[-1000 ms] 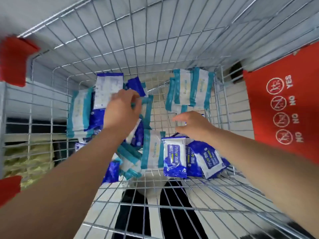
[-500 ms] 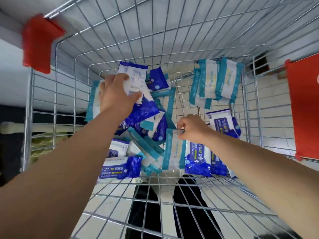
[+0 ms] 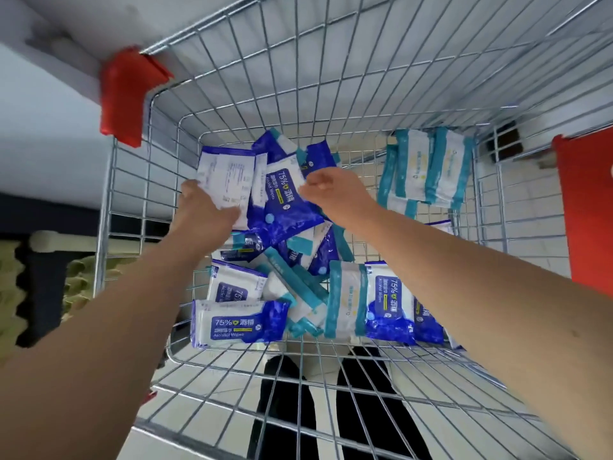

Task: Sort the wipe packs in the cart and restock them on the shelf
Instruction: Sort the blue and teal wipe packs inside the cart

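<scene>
Inside the wire cart (image 3: pixel 126 200) lie several wipe packs, some blue, some teal-and-white. My left hand (image 3: pixel 202 210) grips a stack of blue packs (image 3: pixel 229 174) at the far left of the basket, back sides up. My right hand (image 3: pixel 335 190) pinches the edge of a blue 75% alcohol pack (image 3: pixel 282 207) lying against that stack. A group of teal packs (image 3: pixel 428 167) leans in the far right corner. Mixed blue and teal packs (image 3: pixel 345 300) lie heaped near the front.
Red plastic corner guards (image 3: pixel 122 94) sit on the cart rim at left, and a red panel (image 3: pixel 587 207) is at right. White floor tiles and my dark shoes (image 3: pixel 358 403) show through the basket's wire bottom. A dark shelf base runs along the left.
My right hand left the front heap and moved up-left to a blue pack by the left-hand stack. My left hand still holds its blue packs. The view shifted left over the cart.
</scene>
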Demonstrator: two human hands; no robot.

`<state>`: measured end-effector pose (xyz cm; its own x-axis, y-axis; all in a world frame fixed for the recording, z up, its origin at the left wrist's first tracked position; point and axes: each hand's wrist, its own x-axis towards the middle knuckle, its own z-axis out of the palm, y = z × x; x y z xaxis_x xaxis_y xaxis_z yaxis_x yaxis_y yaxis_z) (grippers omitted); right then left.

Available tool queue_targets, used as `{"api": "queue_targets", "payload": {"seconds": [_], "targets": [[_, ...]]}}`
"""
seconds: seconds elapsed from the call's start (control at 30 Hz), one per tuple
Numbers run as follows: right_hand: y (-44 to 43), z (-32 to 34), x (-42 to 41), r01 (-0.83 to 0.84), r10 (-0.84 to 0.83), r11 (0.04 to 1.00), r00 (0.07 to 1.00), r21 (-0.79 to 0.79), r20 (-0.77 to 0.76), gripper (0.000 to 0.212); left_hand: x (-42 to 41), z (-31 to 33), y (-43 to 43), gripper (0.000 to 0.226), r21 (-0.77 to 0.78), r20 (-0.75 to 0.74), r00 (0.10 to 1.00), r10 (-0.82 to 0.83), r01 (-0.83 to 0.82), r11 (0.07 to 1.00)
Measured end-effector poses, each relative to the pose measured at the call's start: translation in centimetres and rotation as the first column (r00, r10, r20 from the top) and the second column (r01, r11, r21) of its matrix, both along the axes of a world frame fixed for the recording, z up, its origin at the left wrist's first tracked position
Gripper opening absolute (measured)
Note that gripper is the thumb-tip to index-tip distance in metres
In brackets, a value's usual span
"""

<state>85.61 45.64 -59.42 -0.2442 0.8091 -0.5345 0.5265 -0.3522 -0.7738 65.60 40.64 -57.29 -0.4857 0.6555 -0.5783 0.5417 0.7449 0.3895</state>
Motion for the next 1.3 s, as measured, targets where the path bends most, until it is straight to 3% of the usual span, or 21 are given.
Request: {"api": "queue_targets", "payload": {"seconds": [0.13, 0.23, 0.37, 0.53, 0.7, 0.9, 1.0, 1.13, 1.23, 1.3], "targets": [[0.7, -0.4, -1.6, -0.081, 0.081, 0.997, 0.991, -0.004, 0.105, 0.03, 0.4, 0.5, -1.2, 0.065, 0.016, 0.014, 1.0, -0.005, 0.004, 1.0], [1.2, 0.6, -0.8, -0.023, 0.025, 0.998, 0.998, -0.051, 0.055, 0.017, 1.2, 1.2, -1.2, 0.059, 0.1, 0.06, 0.998, 0.003, -0.009, 0.995], [1.4, 2.8, 4.2, 0.051, -0.049, 0.992, 0.999, -0.112, 0.023, 0.02, 4.3, 2.5, -0.8, 0.048, 0.186, 0.129, 0.991, -0.046, 0.022, 0.982], [-0.3, 3.8, 14.4, -0.066, 0.112, 0.979, 0.965, -0.193, 0.237, 0.027, 11.0, 1.8, -1.4, 0.043, 0.094, 0.188, 0.934, -0.303, 0.29, 0.952], [-2.8, 2.7, 22.0, -0.223, 0.338, 0.93, 0.834, -0.293, 0.437, 0.033, 16.8, -0.6, -2.4, 0.039, -0.011, 0.329, 0.821, -0.466, 0.497, 0.867], [-6.1, 0.0, 25.4, -0.37, 0.553, 0.822, 0.7, -0.432, 0.453, 0.006, 21.7, -4.2, -3.6, 0.019, -0.184, 0.279, 0.747, -0.603, 0.658, 0.73], [-6.9, -1.1, 25.3, -0.461, 0.633, 0.771, 0.634, -0.44, 0.444, 0.027, 23.1, -5.5, -3.8, 0.039, -0.264, 0.238, 0.698, -0.675, 0.716, 0.647], [-6.3, -1.4, 24.5, -0.461, 0.622, 0.779, 0.652, -0.425, 0.434, 0.029, 24.2, -6.0, -4.1, 0.039, -0.223, 0.242, 0.661, -0.71, 0.75, 0.623], [-5.5, -1.1, 23.6, -0.408, 0.521, 0.851, 0.734, -0.33, 0.436, 0.016, 23.6, -5.8, -3.9, 0.04, -0.144, 0.264, 0.729, -0.631, 0.677, 0.722], [-4.9, -0.6, 22.4, -0.353, 0.417, 0.909, 0.807, -0.223, 0.419, 0.027, 22.1, -5.0, -3.3, 0.028, -0.091, 0.245, 0.774, -0.583, 0.617, 0.781]]}}
